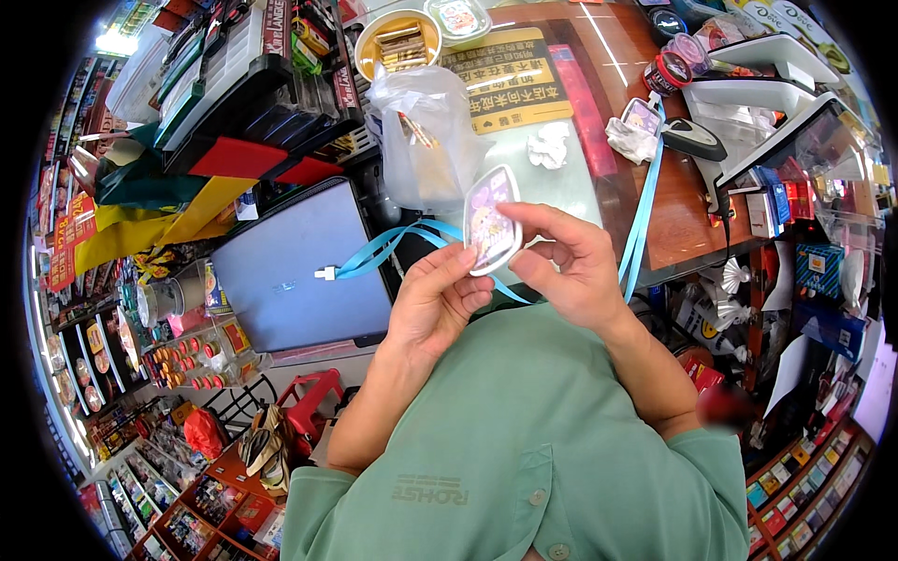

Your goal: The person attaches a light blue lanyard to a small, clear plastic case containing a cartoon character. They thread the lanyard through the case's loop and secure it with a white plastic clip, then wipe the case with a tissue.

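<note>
Two hands, one card

We see the card up in front of the green shirt, over the near edge of the desk. It's tilted, w/ a white rim & a purple pic. The L hand pinches its low end: thumb on the front, fingers under & behind. The R hand has thumb & 1st finger wide apart. That fingertip is on the card's face, up by the R edge; we can't tell if the thumb touches too.

A blue strap runs behind the card. Its white clip is over the laptop, to the L. We can't tell if strap & card are joined.

Past the card we see a thin bag, a tub w/ brown sticks, a gold sign & a paper wad. To the R, a 2nd card lies near a black scanner, w/ another blue strap hanging down.
</note>
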Available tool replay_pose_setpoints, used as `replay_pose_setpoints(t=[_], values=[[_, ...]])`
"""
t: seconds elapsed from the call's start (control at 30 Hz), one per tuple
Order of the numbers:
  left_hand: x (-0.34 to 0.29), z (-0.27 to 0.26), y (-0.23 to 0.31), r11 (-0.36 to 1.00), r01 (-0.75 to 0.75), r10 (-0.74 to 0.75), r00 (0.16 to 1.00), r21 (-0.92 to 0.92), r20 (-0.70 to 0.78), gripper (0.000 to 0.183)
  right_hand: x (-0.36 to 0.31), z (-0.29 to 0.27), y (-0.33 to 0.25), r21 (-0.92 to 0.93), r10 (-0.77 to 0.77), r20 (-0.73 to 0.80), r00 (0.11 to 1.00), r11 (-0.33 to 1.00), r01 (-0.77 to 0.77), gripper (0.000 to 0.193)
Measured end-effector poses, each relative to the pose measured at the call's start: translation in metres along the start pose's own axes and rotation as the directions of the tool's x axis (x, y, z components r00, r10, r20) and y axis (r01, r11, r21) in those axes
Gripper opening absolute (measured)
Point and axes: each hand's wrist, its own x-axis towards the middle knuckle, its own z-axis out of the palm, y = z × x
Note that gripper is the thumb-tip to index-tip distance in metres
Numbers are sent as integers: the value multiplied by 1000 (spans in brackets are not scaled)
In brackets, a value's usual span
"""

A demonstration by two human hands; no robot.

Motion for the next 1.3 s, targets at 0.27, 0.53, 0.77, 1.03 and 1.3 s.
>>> replay_pose_setpoints(t=[0.27,0.53,0.77,1.03,1.3], values=[[-5,7,1,991,42,-35,998,-129,55,30,8,-11,7,353,246,57,968,902,-250,22],[-12,22,5,997,-56,52,996,-54,-77,35,9,-11,3,-47,110,-7,994,993,-110,21],[-11,12,-1,318,-591,656,702,741,278,11,4,-13,-11,-13,365,-43,930,930,-366,19],[-23,12,6,556,-478,521,838,680,163,10,-6,-15,-10,-72,166,82,983,984,-160,20],[-32,8,-3,513,-432,483,860,742,166,20,-25,-15,-4,17,285,111,952,957,-288,24]])
